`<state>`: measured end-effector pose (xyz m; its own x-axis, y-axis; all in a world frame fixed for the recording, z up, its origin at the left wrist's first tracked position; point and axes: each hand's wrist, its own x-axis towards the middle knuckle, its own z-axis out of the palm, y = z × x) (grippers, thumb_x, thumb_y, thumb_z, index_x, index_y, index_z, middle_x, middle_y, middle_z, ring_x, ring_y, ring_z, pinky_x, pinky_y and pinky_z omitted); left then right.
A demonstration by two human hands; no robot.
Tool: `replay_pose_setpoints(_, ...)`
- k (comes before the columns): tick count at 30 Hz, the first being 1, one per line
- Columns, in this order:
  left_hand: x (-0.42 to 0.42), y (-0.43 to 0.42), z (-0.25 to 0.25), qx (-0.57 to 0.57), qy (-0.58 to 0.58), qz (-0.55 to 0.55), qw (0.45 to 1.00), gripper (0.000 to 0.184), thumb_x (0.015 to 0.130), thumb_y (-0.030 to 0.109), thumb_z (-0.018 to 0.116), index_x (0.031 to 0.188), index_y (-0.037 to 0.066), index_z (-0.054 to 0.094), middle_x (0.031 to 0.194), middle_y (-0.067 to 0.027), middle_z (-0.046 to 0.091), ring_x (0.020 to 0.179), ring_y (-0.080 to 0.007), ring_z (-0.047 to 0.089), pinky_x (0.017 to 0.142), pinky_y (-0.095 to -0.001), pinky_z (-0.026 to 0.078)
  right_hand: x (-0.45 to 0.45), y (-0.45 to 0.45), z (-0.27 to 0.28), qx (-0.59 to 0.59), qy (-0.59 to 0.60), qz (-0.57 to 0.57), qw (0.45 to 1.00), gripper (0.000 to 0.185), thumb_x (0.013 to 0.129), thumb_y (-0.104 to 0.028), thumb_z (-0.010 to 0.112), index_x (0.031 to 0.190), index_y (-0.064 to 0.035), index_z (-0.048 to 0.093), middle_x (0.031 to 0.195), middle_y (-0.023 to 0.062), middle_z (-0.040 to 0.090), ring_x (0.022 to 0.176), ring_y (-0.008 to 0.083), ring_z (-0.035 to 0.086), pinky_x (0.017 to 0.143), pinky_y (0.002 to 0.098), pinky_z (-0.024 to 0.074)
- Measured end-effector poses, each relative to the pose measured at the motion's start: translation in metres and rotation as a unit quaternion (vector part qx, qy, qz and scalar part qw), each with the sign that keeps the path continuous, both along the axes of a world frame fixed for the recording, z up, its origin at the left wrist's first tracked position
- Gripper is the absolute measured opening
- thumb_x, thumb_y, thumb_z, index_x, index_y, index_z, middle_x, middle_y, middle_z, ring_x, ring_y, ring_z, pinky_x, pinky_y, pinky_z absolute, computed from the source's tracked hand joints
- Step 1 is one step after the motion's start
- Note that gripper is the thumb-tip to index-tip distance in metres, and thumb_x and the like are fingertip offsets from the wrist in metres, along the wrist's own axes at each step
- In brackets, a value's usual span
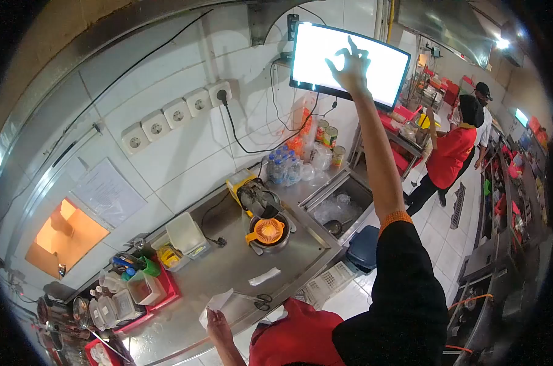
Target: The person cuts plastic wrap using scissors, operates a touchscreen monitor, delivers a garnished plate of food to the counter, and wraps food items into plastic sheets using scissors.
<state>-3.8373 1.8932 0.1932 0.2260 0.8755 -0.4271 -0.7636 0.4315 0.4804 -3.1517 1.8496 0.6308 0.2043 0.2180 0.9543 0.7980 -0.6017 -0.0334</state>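
One white paper slip (220, 300): pinched in the left hand (218, 329), over the near edge of the steel counter (227, 268). Grip narrow, thumb against fingers. Scissors (263, 302) lie just beside the slip; a white strip (265, 276) lies flat beyond. Risk: slip could crease or drop if the pinch loosens while attention is on the screen, or snag on the scissors if the hand drifts.

Farther out: orange juicer top (268, 231) on a metal bowl; loose plug (220, 241) on the counter, a possible snag for a sweeping sleeve.

Right hand (351, 73) is raised in front of the lit screen (377, 67), holding nothing; thumb and forefinger curl close, other fingers spread. Contact with glass: cannot tell. Likely error: wrong spot pressed, from a stray fingertip. Below, an open steel bin (337, 210); beyond, a co-worker in red (452, 149).
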Motion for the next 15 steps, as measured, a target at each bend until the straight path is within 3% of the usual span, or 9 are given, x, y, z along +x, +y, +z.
replay_pose_setpoints(6, -0.001, -0.001, 0.000, 0.002, -0.013, -0.008, 1.000, 0.016, 0.095, 0.008, 0.063, 0.108, -0.001, 0.060, 0.100, -0.0063, 0.064, 0.088, -0.0136, 0.061, 0.082, -0.0253, 0.055, -0.012, -0.001, -0.016, 0.005, -0.037, -0.003, 0.999, 0.033, 0.078, -0.038, 0.076, 0.096, -0.0124, 0.066, 0.146, 0.0170, 0.043, 0.125, 0.0402, 0.037, 0.100, 0.0575, 0.0301)
replay_pose_setpoints(9, -0.003, 0.001, -0.009, -0.011, -0.002, -0.002, 1.000, 0.015, 0.095, 0.010, 0.063, 0.106, 0.000, 0.061, 0.099, -0.0064, 0.064, 0.087, -0.0132, 0.061, 0.080, -0.0240, 0.055, -0.016, 0.002, -0.034, 0.009, -0.073, 0.074, 0.995, 0.031, 0.077, -0.036, 0.078, 0.093, -0.0136, 0.065, 0.141, 0.0177, 0.047, 0.120, 0.0398, 0.040, 0.095, 0.0545, 0.0324)
replay_pose_setpoints(12, -0.006, -0.001, -0.013, -0.022, -0.004, -0.002, 1.000, 0.016, 0.095, 0.010, 0.063, 0.106, 0.000, 0.061, 0.098, -0.0064, 0.063, 0.086, -0.0134, 0.061, 0.080, -0.0242, 0.056, -0.019, 0.006, -0.044, -0.016, -0.044, 0.054, 0.997, 0.030, 0.075, -0.035, 0.079, 0.091, -0.0144, 0.064, 0.132, 0.0180, 0.053, 0.117, 0.0389, 0.040, 0.092, 0.0521, 0.0336)
replay_pose_setpoints(15, -0.011, -0.001, -0.019, -0.012, -0.015, -0.016, 1.000, 0.016, 0.095, 0.011, 0.063, 0.107, 0.000, 0.062, 0.095, -0.0057, 0.064, 0.086, -0.0139, 0.061, 0.081, -0.0245, 0.055, -0.015, 0.009, -0.040, -0.022, -0.051, 0.034, 0.998, 0.031, 0.075, -0.035, 0.079, 0.092, -0.0145, 0.065, 0.134, 0.0181, 0.052, 0.118, 0.0390, 0.040, 0.092, 0.0515, 0.0333)
